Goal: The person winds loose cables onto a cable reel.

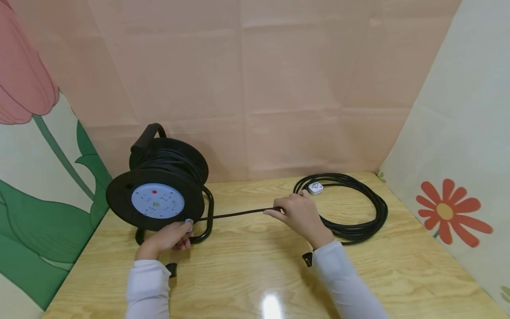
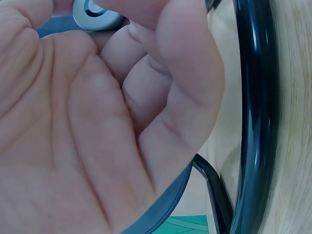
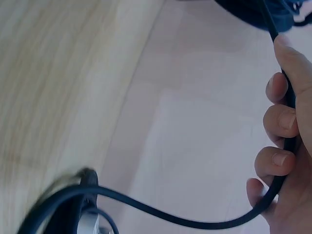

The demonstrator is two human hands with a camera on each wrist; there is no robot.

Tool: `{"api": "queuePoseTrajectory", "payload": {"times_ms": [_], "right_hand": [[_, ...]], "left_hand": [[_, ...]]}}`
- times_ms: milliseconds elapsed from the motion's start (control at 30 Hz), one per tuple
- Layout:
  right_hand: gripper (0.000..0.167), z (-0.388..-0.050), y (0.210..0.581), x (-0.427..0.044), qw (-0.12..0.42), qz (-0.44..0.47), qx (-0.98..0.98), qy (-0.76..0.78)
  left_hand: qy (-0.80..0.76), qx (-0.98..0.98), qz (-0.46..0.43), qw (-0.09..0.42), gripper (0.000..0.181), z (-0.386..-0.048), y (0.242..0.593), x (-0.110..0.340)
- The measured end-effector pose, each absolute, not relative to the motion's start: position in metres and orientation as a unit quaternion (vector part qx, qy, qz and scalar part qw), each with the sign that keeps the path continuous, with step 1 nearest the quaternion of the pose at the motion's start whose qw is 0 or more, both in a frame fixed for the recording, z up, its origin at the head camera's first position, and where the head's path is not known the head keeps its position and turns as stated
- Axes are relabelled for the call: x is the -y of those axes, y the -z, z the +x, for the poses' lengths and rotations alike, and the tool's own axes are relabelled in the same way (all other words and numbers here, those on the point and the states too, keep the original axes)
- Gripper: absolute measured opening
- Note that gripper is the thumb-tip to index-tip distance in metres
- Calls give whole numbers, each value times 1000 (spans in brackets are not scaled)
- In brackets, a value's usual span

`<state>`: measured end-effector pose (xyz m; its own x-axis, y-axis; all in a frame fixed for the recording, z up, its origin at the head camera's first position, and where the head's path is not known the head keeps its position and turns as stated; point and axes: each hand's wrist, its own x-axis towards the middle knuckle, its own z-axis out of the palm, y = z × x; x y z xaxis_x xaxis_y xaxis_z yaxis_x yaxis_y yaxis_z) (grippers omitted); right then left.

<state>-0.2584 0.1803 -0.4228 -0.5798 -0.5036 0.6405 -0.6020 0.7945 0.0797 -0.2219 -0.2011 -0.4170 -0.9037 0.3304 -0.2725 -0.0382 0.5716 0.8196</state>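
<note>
A black cable reel with a pale socket panel stands on its tubular frame at the left of the table. My left hand is at the lower front rim of the reel, its fingers curled round a small light-blue knob. From the reel a black cable runs nearly straight to my right hand, which grips it. In the right wrist view the fingers wrap round the cable, and its slack bends away below the hand.
Beyond my right hand lies a loose coil of black cable on the wooden table. A white plug rests at the coil's left side. Behind the table hangs a pinkish backdrop; patterned side walls stand at left and right.
</note>
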Motion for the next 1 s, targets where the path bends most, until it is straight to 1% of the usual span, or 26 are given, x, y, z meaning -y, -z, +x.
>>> {"api": "queuePoseTrajectory", "payload": {"times_ms": [100, 167, 233, 400, 467, 600, 700, 833, 900, 1000], "right_hand": [[50, -259, 420, -188, 333, 310, 886, -86], [53, -260, 419, -190, 324, 310, 889, -90], [51, -261, 420, -192, 314, 309, 893, -93], [28, -265, 422, -200, 288, 285, 907, -115], [23, -268, 423, -207, 276, 271, 913, -131], [30, -275, 427, -222, 243, 244, 924, -164], [31, -277, 427, -229, 235, 240, 923, -185], [23, -277, 420, -233, 266, 253, 909, -200], [23, -274, 415, -231, 292, 261, 898, -203], [29, -268, 406, -227, 347, 277, 875, -192]], "left_hand": [[-457, -862, 84, 204, 47, -222, 418, 203], [-458, -861, 83, 205, 47, -222, 418, 204], [-458, -860, 84, 208, 47, -222, 418, 205], [-458, -858, 88, 214, 49, -223, 420, 208], [-459, -857, 87, 218, 49, -224, 423, 211], [-465, -852, 87, 225, 49, -225, 427, 216], [-471, -847, 89, 228, 48, -223, 428, 219], [-476, -845, 81, 228, 48, -222, 428, 223], [-479, -845, 76, 226, 48, -222, 429, 226], [-485, -842, 71, 227, 48, -222, 430, 229]]}}
